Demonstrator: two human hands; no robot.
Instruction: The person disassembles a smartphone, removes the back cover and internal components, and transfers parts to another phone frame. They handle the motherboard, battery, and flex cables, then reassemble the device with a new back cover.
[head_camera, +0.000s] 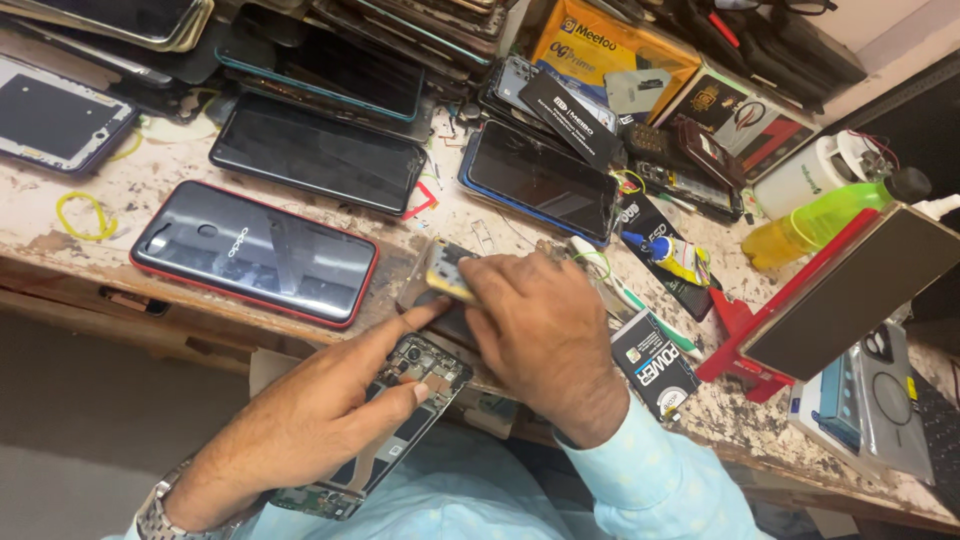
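Green circuit board shows in the opened phone (385, 425) held by the left hand (300, 425) at the worktop's (130, 185) near edge. Right hand (540, 335) pinches a small yellow-edged part (447, 270) just above it. Red-rimmed phone (255, 252) lies left, blue-rimmed phone (540, 180) behind, black packet (655, 372) right.

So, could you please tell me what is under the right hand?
Under the right hand, a small yellow-edged part sticks out at the fingertips, above the top end of the opened phone that the left hand holds. The palm covers the rest of the part and the bench beneath.
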